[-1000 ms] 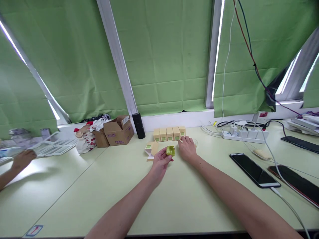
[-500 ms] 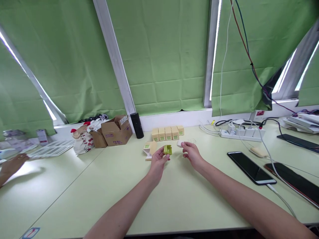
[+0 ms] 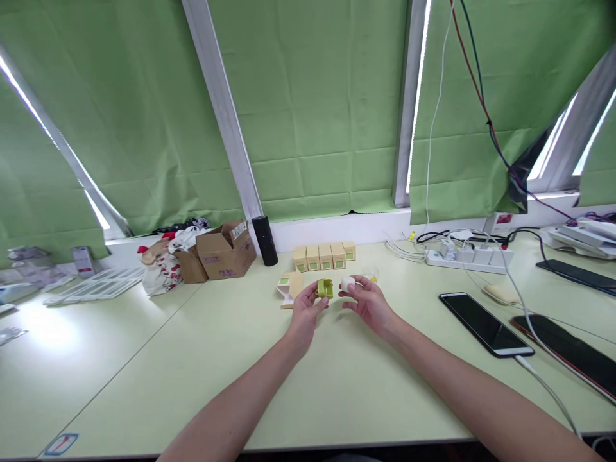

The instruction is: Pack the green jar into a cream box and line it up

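Note:
My left hand (image 3: 306,312) pinches a small olive-green hollow case (image 3: 325,289) by its left side, with its opening turned to the right. Just to the right, my right hand (image 3: 369,303) holds a small white rounded case (image 3: 347,283) between thumb and fingers. A narrow gap separates the green case from the white one. Behind my left hand stands an opened beige carton (image 3: 289,287) with a white inside. A clear plastic piece (image 3: 371,274) lies on the table behind my right hand.
Several small beige boxes (image 3: 319,257) line up near the wall, beside a black cylinder (image 3: 264,241) and an open cardboard box (image 3: 226,251). On the right are a power strip (image 3: 469,258), a charging phone (image 3: 486,324), another dark phone (image 3: 565,350) and loose cables. White trays (image 3: 96,285) lie at the left.
My right hand has moved slightly left and down, turning the white case so that more of it shows near the green one. Another person's hand at the far left has gone out of view.

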Demonstrator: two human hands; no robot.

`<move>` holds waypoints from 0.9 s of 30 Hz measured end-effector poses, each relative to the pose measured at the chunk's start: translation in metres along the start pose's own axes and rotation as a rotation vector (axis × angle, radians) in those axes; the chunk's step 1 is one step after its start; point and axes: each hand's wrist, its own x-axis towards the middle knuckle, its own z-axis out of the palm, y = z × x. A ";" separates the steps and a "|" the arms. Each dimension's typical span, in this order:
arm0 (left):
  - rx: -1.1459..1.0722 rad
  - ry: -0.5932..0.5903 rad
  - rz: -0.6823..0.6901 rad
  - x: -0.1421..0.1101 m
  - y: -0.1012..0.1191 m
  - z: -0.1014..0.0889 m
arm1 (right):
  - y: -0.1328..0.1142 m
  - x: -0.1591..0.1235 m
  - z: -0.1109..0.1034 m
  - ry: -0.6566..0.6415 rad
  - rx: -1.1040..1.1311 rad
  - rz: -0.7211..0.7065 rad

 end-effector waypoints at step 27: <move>0.159 0.075 0.045 0.001 0.001 -0.001 | 0.006 0.006 -0.004 0.009 -0.069 0.033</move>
